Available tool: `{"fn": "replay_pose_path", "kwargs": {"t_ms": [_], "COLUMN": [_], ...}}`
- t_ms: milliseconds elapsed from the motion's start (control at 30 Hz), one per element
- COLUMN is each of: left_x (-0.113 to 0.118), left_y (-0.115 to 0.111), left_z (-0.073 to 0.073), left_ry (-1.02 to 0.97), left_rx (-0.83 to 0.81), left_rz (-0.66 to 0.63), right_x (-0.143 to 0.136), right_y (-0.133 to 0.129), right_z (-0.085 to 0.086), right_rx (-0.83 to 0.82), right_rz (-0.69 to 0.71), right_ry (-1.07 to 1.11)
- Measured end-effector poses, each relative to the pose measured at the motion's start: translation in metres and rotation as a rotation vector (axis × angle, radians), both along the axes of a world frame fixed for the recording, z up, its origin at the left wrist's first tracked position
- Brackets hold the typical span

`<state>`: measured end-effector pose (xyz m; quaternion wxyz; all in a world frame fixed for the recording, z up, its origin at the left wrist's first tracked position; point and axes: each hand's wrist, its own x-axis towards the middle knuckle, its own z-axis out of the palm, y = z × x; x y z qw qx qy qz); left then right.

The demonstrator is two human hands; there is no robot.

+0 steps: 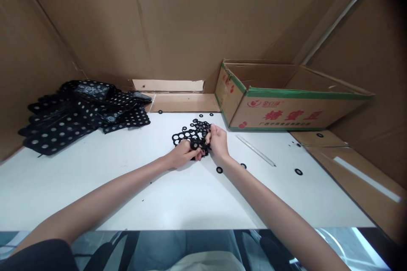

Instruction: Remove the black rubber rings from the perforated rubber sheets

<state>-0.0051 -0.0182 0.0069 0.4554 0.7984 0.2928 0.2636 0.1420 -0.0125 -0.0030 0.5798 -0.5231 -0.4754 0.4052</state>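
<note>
A black sheet full of round holes (pixel 180 136) lies bunched on the white table, with small black rings (pixel 203 125) heaped against its far side. My left hand (pixel 184 153) is closed on the near part of this sheet, a black ring showing by the thumb. Close beside it on the right, my right hand (pixel 218 140) is closed in a pinch at the sheet's right edge. Its fingertips hide what exactly they grip. One loose black ring (pixel 219 170) lies just below my right wrist, and another ring (pixel 243 166) shows partly behind the forearm.
Folded black sheets with rows of pale dots (pixel 63 129) are piled at the left. An open cardboard box (pixel 286 112) with green edges stands at the back right. A clear pen-like stick (pixel 256 150) and a stray ring (pixel 298 172) lie on the right. Cardboard walls surround the table.
</note>
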Motion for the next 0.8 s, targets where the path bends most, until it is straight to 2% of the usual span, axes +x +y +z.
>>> {"fn": "replay_pose_path", "kwargs": {"t_ms": [100,233,300,400,467,633,700,800], "left_x": [0.000,0.001,0.002,0.002,0.003,0.000,-0.002,-0.004], "left_y": [0.002,0.006,0.007,0.007,0.007,0.009,0.011,0.013], "left_z": [-0.004,-0.007,-0.007,-0.005,-0.004,-0.007,-0.009,-0.012], "left_ry": [-0.043,-0.172,-0.210,-0.230,-0.234,-0.234,-0.248,-0.264], "left_rx": [-0.120,-0.313,-0.360,-0.388,-0.383,-0.328,-0.325,-0.351], "left_rz": [0.021,0.061,0.081,0.101,0.101,0.088,0.039,-0.010], "right_x": [0.006,0.016,0.019,0.018,0.015,0.009,0.009,0.010], "right_y": [0.003,0.009,0.011,0.008,0.003,-0.008,-0.008,-0.006], "right_z": [0.000,-0.006,-0.008,-0.003,0.006,0.019,0.018,0.015], "right_rx": [0.028,0.181,0.275,0.403,0.477,0.550,0.518,0.479], "right_rz": [-0.022,-0.052,-0.070,-0.060,0.027,0.395,0.439,0.425], "right_ry": [-0.073,-0.463,-0.597,-0.648,-0.633,-0.585,-0.563,-0.539]}}
